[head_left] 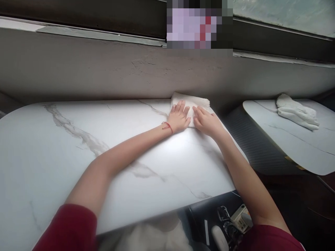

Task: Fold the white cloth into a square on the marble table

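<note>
A white folded cloth (195,101) lies at the far right corner of a white marble table (86,139), against the grey wall. My left hand (179,118) rests flat on the cloth's left part, fingers spread; a red string circles that wrist. My right hand (206,121) presses flat on the cloth's right part, touching the left hand. Both arms stretch forward across the table, in dark red sleeves.
A second marble table (295,146) stands to the right across a dark gap, with a crumpled white cloth (297,112) on it. A grey wall (104,69) with a window ledge runs behind. Small devices (232,223) lie below the table's near edge.
</note>
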### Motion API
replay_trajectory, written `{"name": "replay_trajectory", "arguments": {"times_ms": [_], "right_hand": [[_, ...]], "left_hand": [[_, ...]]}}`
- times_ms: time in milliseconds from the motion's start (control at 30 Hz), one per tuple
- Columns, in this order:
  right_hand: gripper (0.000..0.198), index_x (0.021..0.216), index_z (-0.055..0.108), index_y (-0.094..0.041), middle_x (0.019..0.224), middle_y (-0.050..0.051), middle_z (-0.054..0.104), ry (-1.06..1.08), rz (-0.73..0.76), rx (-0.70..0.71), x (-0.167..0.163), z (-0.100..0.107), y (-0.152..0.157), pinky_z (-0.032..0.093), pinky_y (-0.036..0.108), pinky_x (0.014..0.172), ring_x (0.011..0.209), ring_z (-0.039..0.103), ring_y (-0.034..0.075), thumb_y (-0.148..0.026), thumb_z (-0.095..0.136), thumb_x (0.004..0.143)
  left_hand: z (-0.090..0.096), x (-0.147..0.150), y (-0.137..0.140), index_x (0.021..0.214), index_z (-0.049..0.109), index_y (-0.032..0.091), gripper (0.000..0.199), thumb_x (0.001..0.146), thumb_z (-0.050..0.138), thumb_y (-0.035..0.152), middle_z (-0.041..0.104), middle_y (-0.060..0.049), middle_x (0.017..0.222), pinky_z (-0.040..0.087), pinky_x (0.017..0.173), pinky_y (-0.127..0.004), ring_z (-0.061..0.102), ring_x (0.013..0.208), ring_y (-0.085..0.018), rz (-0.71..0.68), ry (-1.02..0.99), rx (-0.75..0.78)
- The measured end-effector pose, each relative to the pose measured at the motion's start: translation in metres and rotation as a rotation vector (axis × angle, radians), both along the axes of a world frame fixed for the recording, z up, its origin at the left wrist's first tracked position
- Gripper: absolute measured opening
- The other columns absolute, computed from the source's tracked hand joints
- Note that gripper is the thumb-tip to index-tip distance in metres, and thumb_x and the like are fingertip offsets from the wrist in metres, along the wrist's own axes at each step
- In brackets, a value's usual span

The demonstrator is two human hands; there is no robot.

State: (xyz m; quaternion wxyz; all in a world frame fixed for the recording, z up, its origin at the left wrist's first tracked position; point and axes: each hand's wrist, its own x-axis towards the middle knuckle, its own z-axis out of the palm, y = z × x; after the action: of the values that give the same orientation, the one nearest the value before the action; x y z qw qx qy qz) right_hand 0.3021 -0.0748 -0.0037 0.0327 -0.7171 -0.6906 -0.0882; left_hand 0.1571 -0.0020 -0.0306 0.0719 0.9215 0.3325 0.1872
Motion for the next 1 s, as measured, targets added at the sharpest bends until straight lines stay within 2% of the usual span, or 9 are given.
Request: {"name": "replay_trajectory", "arguments": {"times_ms": [67, 167, 267, 400, 533, 633, 733, 833, 1000], "right_hand": [[0.057, 0.150, 0.042, -0.007, 0.151, 0.022, 0.049, -0.017, -0.028, -0.015, -0.005, 0.002, -0.005, 0.048, 0.047, 0.096, 0.131, 0.052, 0.031, -0.025, 0.028, 0.097], [0.058, 0.148, 0.043, -0.005, 0.147, 0.023, 0.052, -0.034, -0.064, -0.009, -0.012, 0.002, -0.011, 0.046, 0.045, 0.093, 0.129, 0.053, 0.032, -0.023, 0.029, 0.096], [0.053, 0.140, 0.053, -0.006, 0.131, 0.023, 0.063, -0.044, -0.114, 0.027, -0.015, 0.004, -0.013, 0.043, 0.044, 0.089, 0.116, 0.059, 0.033, -0.021, 0.031, 0.094], [0.043, 0.120, 0.066, -0.009, 0.117, 0.022, 0.069, -0.015, -0.218, 0.085, -0.016, 0.013, -0.013, 0.040, 0.043, 0.087, 0.106, 0.061, 0.034, -0.023, 0.035, 0.094], [0.039, 0.112, 0.070, -0.013, 0.112, 0.018, 0.070, 0.044, -0.300, 0.108, -0.020, 0.028, -0.016, 0.039, 0.035, 0.075, 0.098, 0.063, 0.030, -0.027, 0.038, 0.094], [0.036, 0.098, 0.073, -0.016, 0.098, 0.015, 0.072, 0.044, -0.388, 0.046, -0.022, 0.038, -0.021, 0.034, 0.033, 0.064, 0.084, 0.063, 0.027, -0.030, 0.040, 0.093], [0.037, 0.088, 0.074, -0.015, 0.083, 0.017, 0.070, 0.018, -0.469, -0.038, -0.020, 0.044, -0.027, 0.033, 0.035, 0.063, 0.076, 0.062, 0.027, -0.033, 0.042, 0.092], [0.040, 0.075, 0.074, -0.015, 0.071, 0.017, 0.067, 0.023, -0.543, -0.129, -0.010, 0.048, -0.033, 0.037, 0.037, 0.064, 0.071, 0.061, 0.028, -0.033, 0.042, 0.091], [0.051, 0.056, 0.068, -0.018, 0.053, 0.013, 0.057, 0.048, -0.508, -0.172, 0.004, 0.044, -0.038, 0.041, 0.038, 0.063, 0.058, 0.057, 0.025, -0.041, 0.042, 0.093]], "left_hand": [[-0.004, 0.000, -0.001, 0.145, 0.041, 0.000, 0.060, 0.097, 0.043, 0.035, 0.022, -0.030, 0.164, 0.015, 0.123, -0.051, 0.014, 0.155, -0.037, 0.041, -0.022, -0.034], [-0.004, -0.004, 0.001, 0.147, 0.040, 0.002, 0.067, 0.094, 0.050, 0.043, 0.025, -0.030, 0.162, 0.019, 0.122, -0.053, 0.016, 0.155, -0.038, 0.020, -0.042, -0.077], [0.002, -0.013, 0.003, 0.145, 0.049, 0.012, 0.065, 0.091, 0.057, 0.047, 0.036, -0.023, 0.159, 0.026, 0.120, -0.049, 0.029, 0.150, -0.035, -0.056, -0.051, -0.107], [0.012, -0.020, 0.001, 0.132, 0.065, 0.022, 0.048, 0.089, 0.059, 0.044, 0.057, -0.012, 0.139, 0.035, 0.112, -0.044, 0.048, 0.129, -0.029, -0.121, -0.084, -0.145], [0.015, -0.019, -0.006, 0.122, 0.072, 0.020, 0.039, 0.088, 0.059, 0.036, 0.067, -0.009, 0.122, 0.041, 0.106, -0.039, 0.054, 0.113, -0.026, -0.332, -0.131, -0.139], [0.014, -0.016, -0.015, 0.122, 0.072, 0.019, 0.039, 0.088, 0.061, 0.032, 0.068, -0.009, 0.125, 0.044, 0.102, -0.040, 0.055, 0.105, -0.026, -0.503, -0.152, -0.156], [0.016, -0.013, -0.029, 0.118, 0.075, 0.021, 0.034, 0.088, 0.065, 0.034, 0.067, -0.009, 0.129, 0.047, 0.100, -0.042, 0.057, 0.105, -0.027, -0.636, -0.178, -0.211], [0.019, -0.010, -0.043, 0.109, 0.078, 0.022, 0.026, 0.089, 0.067, 0.034, 0.070, -0.009, 0.121, 0.049, 0.096, -0.040, 0.061, 0.105, -0.026, -0.775, -0.206, -0.265], [0.019, -0.007, -0.058, 0.105, 0.078, 0.020, 0.021, 0.091, 0.067, 0.031, 0.070, -0.009, 0.118, 0.050, 0.089, -0.034, 0.063, 0.100, -0.022, -0.835, -0.224, -0.247]]}}
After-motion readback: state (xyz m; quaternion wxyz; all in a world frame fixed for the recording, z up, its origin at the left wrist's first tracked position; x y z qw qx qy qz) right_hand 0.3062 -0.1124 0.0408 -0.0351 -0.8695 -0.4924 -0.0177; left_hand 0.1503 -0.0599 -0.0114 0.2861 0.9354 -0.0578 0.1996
